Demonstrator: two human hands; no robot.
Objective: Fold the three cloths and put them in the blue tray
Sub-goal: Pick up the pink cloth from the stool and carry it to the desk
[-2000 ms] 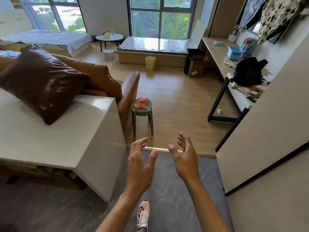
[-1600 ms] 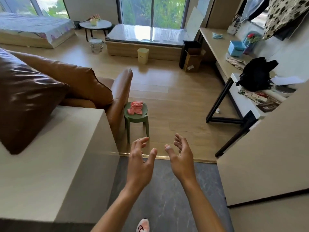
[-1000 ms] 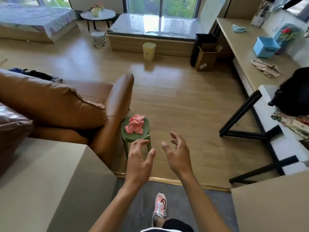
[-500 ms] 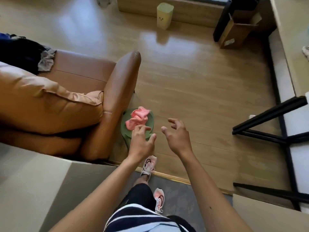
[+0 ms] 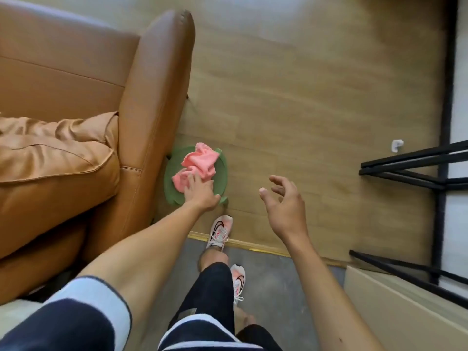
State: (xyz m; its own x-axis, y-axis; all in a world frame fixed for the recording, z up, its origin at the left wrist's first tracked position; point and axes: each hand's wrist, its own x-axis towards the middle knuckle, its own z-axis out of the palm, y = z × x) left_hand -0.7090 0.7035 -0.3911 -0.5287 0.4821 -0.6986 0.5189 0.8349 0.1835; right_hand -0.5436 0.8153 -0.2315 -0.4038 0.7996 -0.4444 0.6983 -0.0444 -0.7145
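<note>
A crumpled pink cloth [image 5: 200,160] lies on a small round green stool [image 5: 222,164] beside the sofa arm. My left hand [image 5: 200,192] reaches down onto the cloth's near edge, fingers touching it; a closed grip is not visible. Out to the right, above the wooden floor, my right hand [image 5: 285,206] hovers with fingers spread and nothing in it. The blue tray and the other cloths are out of view.
A brown leather sofa [image 5: 76,122] with a cushion fills the left. Black desk legs [image 5: 417,163] stand at the right. A white cabinet edge [image 5: 405,300] sits at lower right. My feet [image 5: 220,230] stand at the floor's brass strip.
I have walked up to the stool and my view has tilted steeply down. My left hand dropped onto the pink cloth; my right hand moved apart to the right.
</note>
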